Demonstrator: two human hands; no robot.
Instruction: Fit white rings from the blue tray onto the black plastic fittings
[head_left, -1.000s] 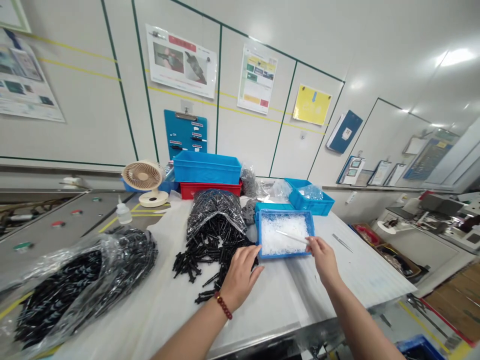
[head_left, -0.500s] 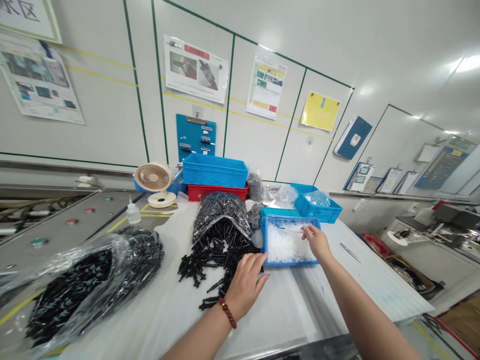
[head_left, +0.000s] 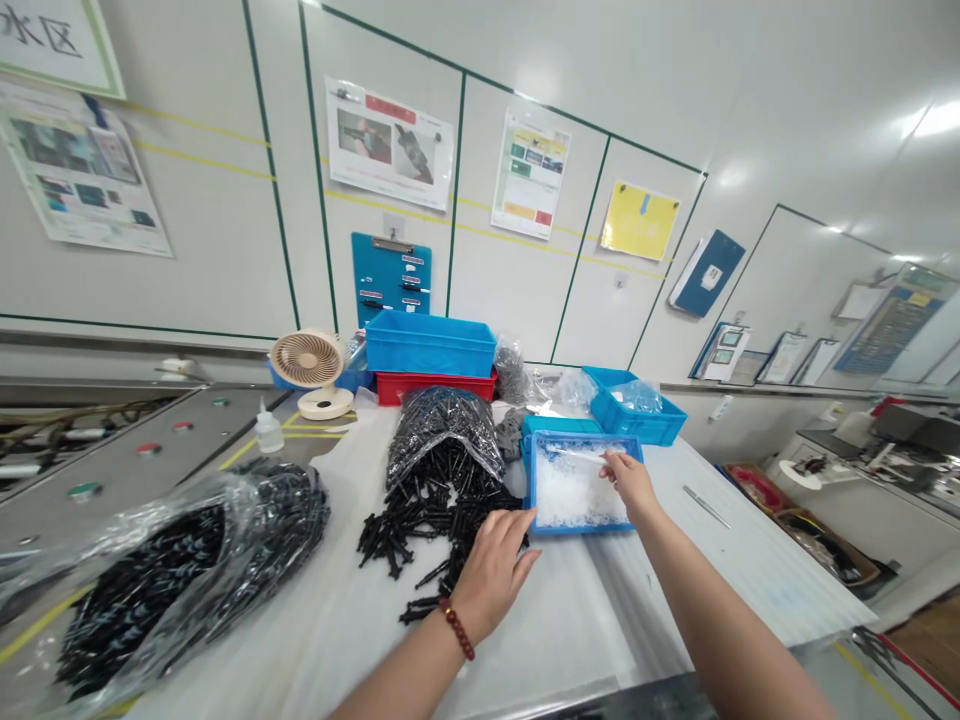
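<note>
Two hands out front! The left hand (head_left: 491, 578) lay open, fingertips at a blue tray (head_left: 577, 530) beside black plastic parts (head_left: 427, 525); the right fingers (head_left: 616, 462) had slid further in, pinching a thin white stick (head_left: 577, 456) above white granules (head_left: 570, 495), a blue crate (head_left: 637, 418) beyond.

Bright, even light from the ceiling panels (head_left: 937, 118) casts only soft shadows, while glare marks the glossy white wall (head_left: 731, 176) and wide-angle distortion bends the frame's edges.
</note>
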